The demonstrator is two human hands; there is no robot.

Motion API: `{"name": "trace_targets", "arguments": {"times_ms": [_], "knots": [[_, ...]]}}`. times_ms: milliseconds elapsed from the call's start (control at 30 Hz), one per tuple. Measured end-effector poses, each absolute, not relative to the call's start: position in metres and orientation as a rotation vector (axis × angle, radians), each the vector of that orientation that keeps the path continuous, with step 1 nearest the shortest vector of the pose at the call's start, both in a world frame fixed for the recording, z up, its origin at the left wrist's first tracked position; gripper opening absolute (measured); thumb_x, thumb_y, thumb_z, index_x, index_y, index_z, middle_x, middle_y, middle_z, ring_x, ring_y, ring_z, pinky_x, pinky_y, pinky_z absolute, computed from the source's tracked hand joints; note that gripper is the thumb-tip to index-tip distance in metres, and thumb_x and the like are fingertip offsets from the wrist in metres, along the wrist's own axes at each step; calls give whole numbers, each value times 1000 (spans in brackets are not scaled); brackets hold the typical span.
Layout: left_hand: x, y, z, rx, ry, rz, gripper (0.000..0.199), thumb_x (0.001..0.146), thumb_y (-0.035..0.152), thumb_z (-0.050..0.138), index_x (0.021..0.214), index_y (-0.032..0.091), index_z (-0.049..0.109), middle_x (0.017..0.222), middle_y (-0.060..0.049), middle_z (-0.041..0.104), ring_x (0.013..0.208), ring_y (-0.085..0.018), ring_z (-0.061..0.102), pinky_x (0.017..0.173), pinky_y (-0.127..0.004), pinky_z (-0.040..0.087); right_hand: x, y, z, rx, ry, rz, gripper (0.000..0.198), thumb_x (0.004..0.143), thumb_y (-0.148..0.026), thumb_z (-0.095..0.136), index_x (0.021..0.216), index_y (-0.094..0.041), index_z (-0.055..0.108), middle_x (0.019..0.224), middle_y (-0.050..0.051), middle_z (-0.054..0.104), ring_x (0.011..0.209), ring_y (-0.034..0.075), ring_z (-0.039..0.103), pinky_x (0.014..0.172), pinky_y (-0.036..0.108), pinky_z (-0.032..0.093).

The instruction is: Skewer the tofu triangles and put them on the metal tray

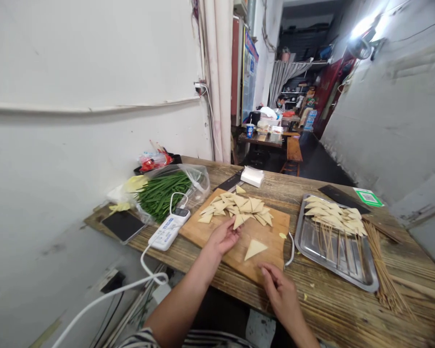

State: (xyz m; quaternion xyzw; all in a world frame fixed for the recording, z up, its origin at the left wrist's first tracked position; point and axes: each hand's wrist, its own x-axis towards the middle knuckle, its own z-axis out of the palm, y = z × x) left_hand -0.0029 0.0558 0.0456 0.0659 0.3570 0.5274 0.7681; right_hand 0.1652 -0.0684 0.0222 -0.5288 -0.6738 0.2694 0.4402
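Note:
My left hand (224,237) reaches over the wooden cutting board (199,232), its fingers curled at the near edge of a pile of pale triangular slices (235,205) that look like dried tofu. Its fingertips pinch one slice (240,220) at the front of the pile. A single larger triangle (255,249) lies flat on the bare board between my hands. My right hand (281,290) is at the board's front edge, thumb and index finger pressed together. Whatever they may hold is too small to make out.
Skewered triangles (333,215) lie on a metal tray (300,246) at right, beside a bundle of bamboo skewers (382,270). At left are bagged green chives (163,191), a white power strip (168,231) and a dark tablet-like slab (123,225). A knife (230,181) lies behind the board.

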Motion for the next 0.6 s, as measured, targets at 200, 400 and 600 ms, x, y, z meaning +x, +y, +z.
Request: {"name": "trace_targets", "arguments": {"times_ms": [200, 400, 600], "knots": [[-1, 57, 51, 46, 738, 1116, 5, 77, 14, 55, 79, 10, 56, 73, -6, 61, 64, -11, 59, 60, -23, 52, 166, -70, 23, -1295, -1715, 676, 31, 87, -35, 41, 93, -15, 64, 88, 8, 68, 77, 18, 65, 68, 23, 51], [1, 52, 52, 50, 726, 1216, 12, 76, -1, 48, 81, 8, 55, 88, -10, 62, 84, -16, 61, 77, -29, 53, 170, -80, 23, -1304, -1732, 640, 28, 87, -33, 43, 95, -16, 64, 89, 8, 68, 78, 17, 65, 68, 22, 51], [-1, 51, 51, 77, 717, 1230, 11, 74, -1, 53, 79, 8, 52, 94, -14, 61, 96, -24, 58, 77, -33, 54, 171, -84, 23, -1323, -1737, 619, 30, 87, -34, 42, 94, -15, 65, 88, 9, 69, 76, 18, 66, 66, 23, 53]]}}
